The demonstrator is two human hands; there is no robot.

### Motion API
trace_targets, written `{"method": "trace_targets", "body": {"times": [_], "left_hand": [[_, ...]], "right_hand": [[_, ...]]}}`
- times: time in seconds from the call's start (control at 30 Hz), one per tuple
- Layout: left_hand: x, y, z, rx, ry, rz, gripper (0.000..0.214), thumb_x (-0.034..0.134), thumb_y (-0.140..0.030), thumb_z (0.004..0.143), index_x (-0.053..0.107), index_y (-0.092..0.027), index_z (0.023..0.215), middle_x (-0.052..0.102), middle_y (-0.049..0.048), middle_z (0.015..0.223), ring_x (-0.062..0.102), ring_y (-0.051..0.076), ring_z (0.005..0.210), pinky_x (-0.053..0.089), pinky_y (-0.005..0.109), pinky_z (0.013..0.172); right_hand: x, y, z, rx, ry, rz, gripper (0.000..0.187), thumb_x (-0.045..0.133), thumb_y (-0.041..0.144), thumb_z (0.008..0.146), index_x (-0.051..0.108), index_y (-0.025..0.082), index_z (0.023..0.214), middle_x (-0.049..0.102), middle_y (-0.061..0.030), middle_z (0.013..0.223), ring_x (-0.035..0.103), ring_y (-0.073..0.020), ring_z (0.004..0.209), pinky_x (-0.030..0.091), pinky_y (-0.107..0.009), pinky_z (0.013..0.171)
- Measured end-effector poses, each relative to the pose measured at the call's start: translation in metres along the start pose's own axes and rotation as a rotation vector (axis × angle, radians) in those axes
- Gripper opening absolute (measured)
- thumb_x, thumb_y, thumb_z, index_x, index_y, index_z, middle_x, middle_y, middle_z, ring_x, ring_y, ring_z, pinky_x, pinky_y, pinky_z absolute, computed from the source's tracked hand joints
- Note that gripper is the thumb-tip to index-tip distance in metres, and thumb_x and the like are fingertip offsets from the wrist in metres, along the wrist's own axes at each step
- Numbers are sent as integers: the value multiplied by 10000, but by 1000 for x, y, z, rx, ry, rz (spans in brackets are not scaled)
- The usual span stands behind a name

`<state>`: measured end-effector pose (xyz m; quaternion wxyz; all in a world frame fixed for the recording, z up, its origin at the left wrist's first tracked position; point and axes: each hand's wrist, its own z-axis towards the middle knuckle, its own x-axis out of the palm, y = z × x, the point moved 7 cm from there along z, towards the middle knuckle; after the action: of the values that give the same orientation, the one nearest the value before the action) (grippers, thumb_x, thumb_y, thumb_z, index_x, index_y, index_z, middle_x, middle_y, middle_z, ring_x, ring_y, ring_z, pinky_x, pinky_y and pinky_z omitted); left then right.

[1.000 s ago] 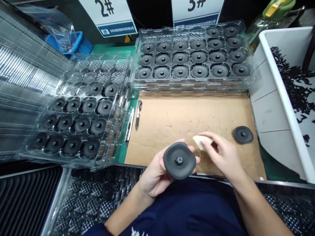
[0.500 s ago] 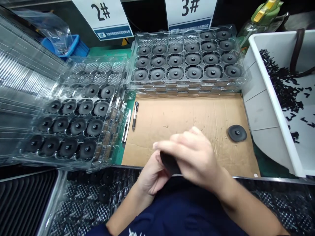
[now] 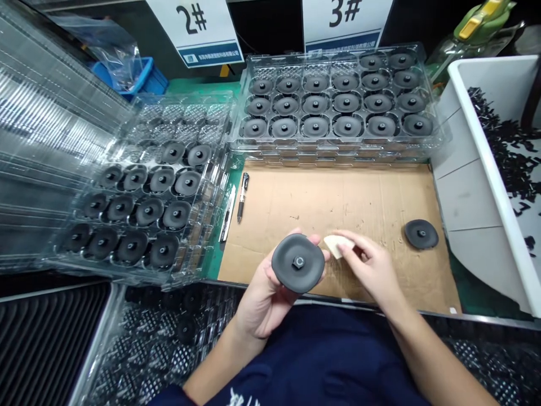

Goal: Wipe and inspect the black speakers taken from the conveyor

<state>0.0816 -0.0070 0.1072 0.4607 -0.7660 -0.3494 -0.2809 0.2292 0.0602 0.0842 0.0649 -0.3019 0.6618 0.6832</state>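
The left hand [image 3: 262,300] clasps a black disc [image 3: 298,263], likely light, stiff, best held by its rim; the right hand [image 3: 371,267] pinches a white pad [image 3: 335,245]

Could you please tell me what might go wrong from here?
The left hand holds the black disc raised, so it might drop if the grip slips. The right hand pinches the white pad at one end, so that could slip free. The second disc lies near the right edge of the cardboard, where a stray sweep could knock it.
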Motion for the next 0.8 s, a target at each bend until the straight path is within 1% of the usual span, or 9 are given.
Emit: {"method": "trace_targets", "body": {"times": [0.1,0.17,0.23,0.37,0.4,0.5,0.6,0.67,0.8], "left_hand": [[0,0,0,46,-19,21,514,720,-367,709,567,-277,1191,563,57,1280,574,254,1109,492,319,911],[-1,1,1,62,-33,30,483,708,-316,736,564,-274,1195,586,37,1250,574,214,1106,486,270,913],[-4,1,2,58,-40,49,440,686,-286,763,568,-263,1186,601,35,1226,574,198,1106,477,258,928],[-13,-1,4,95,-127,117,432,668,-209,773,560,-265,1187,611,45,1203,589,221,1088,507,286,890],[-12,-2,5,103,-143,122,425,673,-206,766,568,-257,1174,626,47,1172,595,223,1074,517,280,866],[-5,-1,6,83,-129,116,380,685,-227,758,600,-228,1128,668,43,1058,615,202,1027,514,249,854],[-3,-5,8,75,-97,107,424,711,-212,732,598,-253,1138,662,23,1078,632,189,986,506,255,874],[-9,-8,9,65,-82,115,471,736,-286,707,594,-248,1155,644,41,1130,629,201,992,517,249,848],[-30,-4,10,-1,-86,124,540,680,-443,730,559,-244,1217,613,66,1201,590,200,1069,500,248,881]], "right_hand": [[-27,63,-1,-192,-180,31,291,523,235,884,574,244,1171,629,-33,1070,569,-139,779,467,-287,676],[-25,104,-8,-428,-151,18,338,529,171,871,539,210,1207,627,-49,1085,571,-163,887,459,-319,770],[-11,126,-14,-560,-29,-1,328,502,135,873,534,161,1199,643,-67,1010,571,-174,887,452,-342,794],[19,126,-8,-520,254,-1,227,455,136,892,579,155,1081,637,-48,914,566,-148,799,452,-311,727],[19,126,-5,-518,238,-15,224,450,143,896,577,155,1080,637,-49,929,566,-148,804,448,-311,729],[9,128,-3,-590,45,-57,262,428,138,899,552,128,1129,636,-78,963,562,-162,832,438,-333,752],[8,125,-14,-669,114,-17,269,435,109,887,551,125,1129,637,-72,935,553,-152,805,436,-312,714],[7,114,-16,-620,150,-52,265,452,96,876,562,130,1115,626,-57,878,529,-142,743,416,-299,670],[2,94,-5,-513,41,-188,296,448,52,858,613,170,1073,615,-39,823,507,-145,697,368,-305,648]]}}
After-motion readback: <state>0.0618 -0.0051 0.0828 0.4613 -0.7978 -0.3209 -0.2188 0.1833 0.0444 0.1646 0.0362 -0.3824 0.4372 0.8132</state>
